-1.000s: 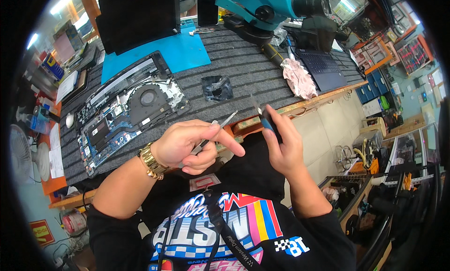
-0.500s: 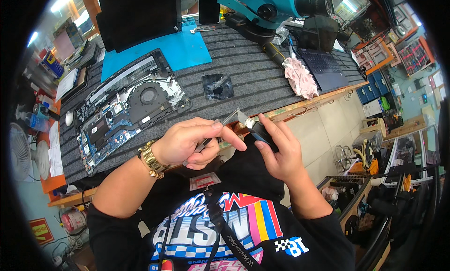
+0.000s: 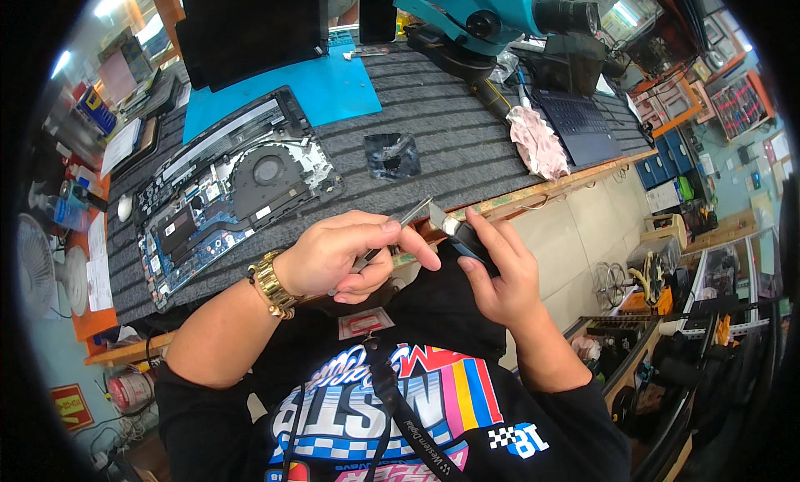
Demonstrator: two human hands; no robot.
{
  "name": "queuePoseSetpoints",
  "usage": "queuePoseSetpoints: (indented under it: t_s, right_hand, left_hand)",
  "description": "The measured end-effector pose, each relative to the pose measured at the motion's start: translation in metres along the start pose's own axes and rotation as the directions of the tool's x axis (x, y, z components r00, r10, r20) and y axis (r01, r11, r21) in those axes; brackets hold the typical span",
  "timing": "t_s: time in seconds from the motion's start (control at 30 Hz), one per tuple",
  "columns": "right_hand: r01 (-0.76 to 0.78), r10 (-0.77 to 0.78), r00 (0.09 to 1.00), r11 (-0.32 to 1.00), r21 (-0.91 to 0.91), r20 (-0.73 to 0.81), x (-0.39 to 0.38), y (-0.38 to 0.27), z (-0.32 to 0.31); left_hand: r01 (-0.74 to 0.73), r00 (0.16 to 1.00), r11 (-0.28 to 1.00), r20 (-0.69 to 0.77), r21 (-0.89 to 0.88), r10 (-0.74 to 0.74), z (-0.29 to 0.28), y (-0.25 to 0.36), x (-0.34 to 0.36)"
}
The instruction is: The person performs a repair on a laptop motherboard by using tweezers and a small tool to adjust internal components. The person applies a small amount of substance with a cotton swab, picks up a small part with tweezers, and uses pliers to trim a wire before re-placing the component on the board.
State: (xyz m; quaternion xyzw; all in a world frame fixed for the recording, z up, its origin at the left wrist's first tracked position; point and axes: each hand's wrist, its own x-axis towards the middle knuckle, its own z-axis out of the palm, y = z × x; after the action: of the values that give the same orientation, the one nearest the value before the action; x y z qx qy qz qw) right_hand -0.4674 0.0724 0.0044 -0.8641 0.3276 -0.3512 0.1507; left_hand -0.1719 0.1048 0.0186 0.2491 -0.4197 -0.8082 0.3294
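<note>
In front of my chest, near the bench's front edge, I hold two tools with their ends close together. My left hand [image 3: 342,253] is closed around slim metal tweezers [image 3: 416,211], with its index finger stretched forward. In my right hand [image 3: 500,269] is a black-handled tool with a flat metal blade [image 3: 437,217]; whether it is a knife or a scraper I cannot tell. The tweezers' tips meet or nearly meet the blade. An opened laptop base [image 3: 271,169], with its fan, battery and blue circuit board showing, lies beyond my left hand.
A small dark sheet [image 3: 392,155] lies on the striped grey mat [image 3: 450,140]. Further back are a blue mat [image 3: 346,94], a dark screen [image 3: 254,32] and a teal microscope [image 3: 471,15]. A crumpled pink cloth [image 3: 536,142] sits beside another laptop [image 3: 579,125] at the right.
Both hands keep their grips and stay nearly in place. The whole view has shifted slightly, and the blade sits at almost the same spot by the tweezers' tips.
</note>
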Motion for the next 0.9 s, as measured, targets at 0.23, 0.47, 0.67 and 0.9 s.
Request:
queuePoseSetpoints:
  t_s: [0.23, 0.47, 0.67, 0.9]
  right_hand:
    - [0.008, -0.009, 0.999, 1.0, 0.019, 0.039, 0.002, -0.005, 0.003]
    - [-0.212, 0.213, 0.977, 0.976, -0.052, 0.012, 0.005, 0.009, -0.004]
    - [-0.046, 0.045, 0.999, 0.999, 0.025, 0.026, -0.001, -0.006, -0.007]
    - [-0.093, 0.093, 0.996, 0.995, 0.019, -0.001, 0.001, -0.001, 0.002]
  left_hand:
    - [-0.002, 1.0, 0.999, -0.014, 0.043, 0.002, 0.002, 0.0, 0.0]
    - [0.038, 0.999, 0.998, -0.005, 0.059, -0.038, 0.005, 0.0, -0.002]
    - [0.018, 1.0, 0.999, -0.006, 0.033, -0.017, -0.002, -0.004, 0.001]
    - [0.026, 1.0, 0.997, 0.011, 0.079, -0.027, -0.003, -0.001, -0.001]
